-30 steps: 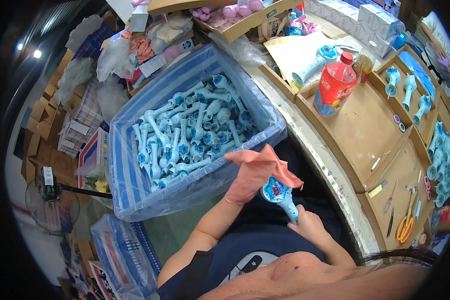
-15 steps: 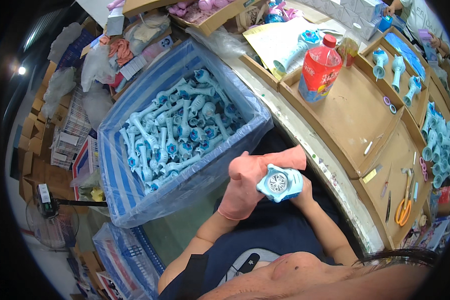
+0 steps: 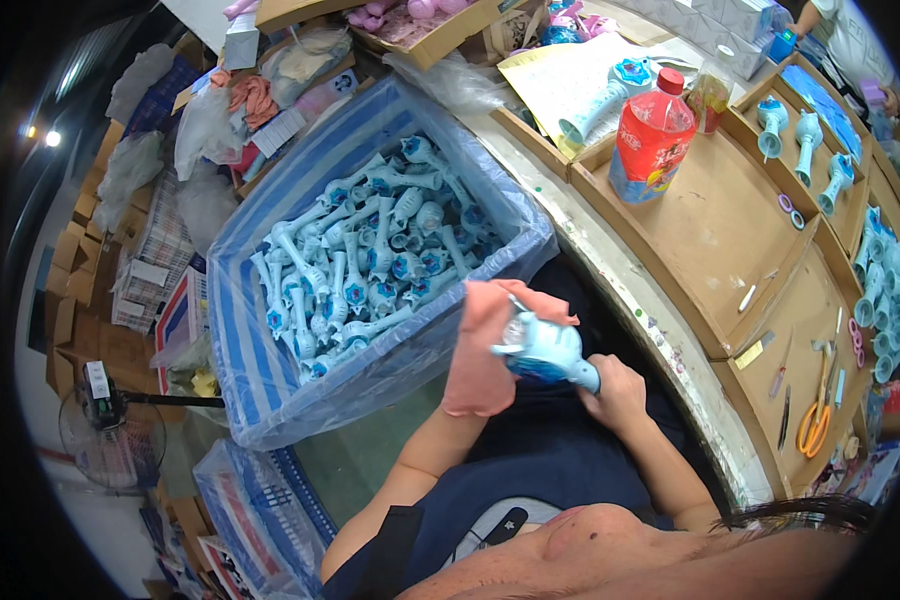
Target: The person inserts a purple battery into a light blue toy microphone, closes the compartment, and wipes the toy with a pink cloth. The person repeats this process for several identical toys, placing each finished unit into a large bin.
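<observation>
A light-blue plastic toy wand [image 3: 545,350] is held in front of my body, its round, clear-fronted head toward the left and its narrow handle toward the right. My right hand [image 3: 615,395] is closed round the handle end. A salmon-pink cloth [image 3: 480,365] covers my left hand [image 3: 485,385], so its fingers are hidden; the cloth wraps behind and over the wand's head. To the left stands a large bin lined with blue-striped plastic sheet [image 3: 260,400], heaped with similar light-blue wands [image 3: 355,285].
On the right, a bench with shallow cardboard trays [image 3: 710,260] carries a red-labelled bottle [image 3: 652,140], orange scissors [image 3: 815,425], a screwdriver [image 3: 780,370] and more wands [image 3: 885,290]. A fan [image 3: 110,430] stands at lower left. Another person [image 3: 850,40] is at the top right.
The wand has turned from its round face pointing at me to lying sideways, handle rightward. My right hand has shifted down its handle; the cloth now wraps over the head.
</observation>
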Tool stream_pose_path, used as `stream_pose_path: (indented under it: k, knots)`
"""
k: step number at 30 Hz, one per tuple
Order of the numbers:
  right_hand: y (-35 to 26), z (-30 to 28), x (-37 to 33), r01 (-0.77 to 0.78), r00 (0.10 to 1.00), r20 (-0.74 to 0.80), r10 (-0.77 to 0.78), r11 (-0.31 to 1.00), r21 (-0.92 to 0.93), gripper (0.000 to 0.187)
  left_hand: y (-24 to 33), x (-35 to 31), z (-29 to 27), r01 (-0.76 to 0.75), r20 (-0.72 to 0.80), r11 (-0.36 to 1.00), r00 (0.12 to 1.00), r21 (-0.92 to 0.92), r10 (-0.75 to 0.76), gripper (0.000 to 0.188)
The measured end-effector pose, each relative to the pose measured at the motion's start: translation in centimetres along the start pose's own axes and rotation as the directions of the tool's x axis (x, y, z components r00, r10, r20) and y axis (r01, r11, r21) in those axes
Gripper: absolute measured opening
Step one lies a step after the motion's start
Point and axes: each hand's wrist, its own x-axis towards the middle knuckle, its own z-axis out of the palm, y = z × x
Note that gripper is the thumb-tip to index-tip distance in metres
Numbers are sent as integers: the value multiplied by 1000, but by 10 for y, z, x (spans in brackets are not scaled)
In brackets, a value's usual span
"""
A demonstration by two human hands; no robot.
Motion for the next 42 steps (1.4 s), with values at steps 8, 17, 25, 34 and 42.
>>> stream_pose_path:
  k: [8, 17, 25, 34, 42]
  knots:
    - [-26, -15, -1, -313, 884, 436, 168, 905, 287, 39, -22, -1, 6, 105, -123, 576, 931, -811, -343, 47]
    - [-29, 11, 10, -766, 635, 626, -452, -470, 438, 52, -39, -15, 19, 429, 324, 182, 847, -885, -421, 72]
    - [-17, 15, 9, -485, 835, 549, 13, 487, 726, 39, -100, -39, 22, -171, 144, 897, 982, 408, 121, 23]
    - [-13, -26, 63, -234, 919, 262, 293, -129, 964, 90, -50, -19, 33, 57, 465, 980, 874, 191, -141, 22]
    - [2, -47, 96, 21, 879, -15, 477, -7, 1000, 63, -19, -24, 49, -9, 473, 945, 867, 328, -156, 21]
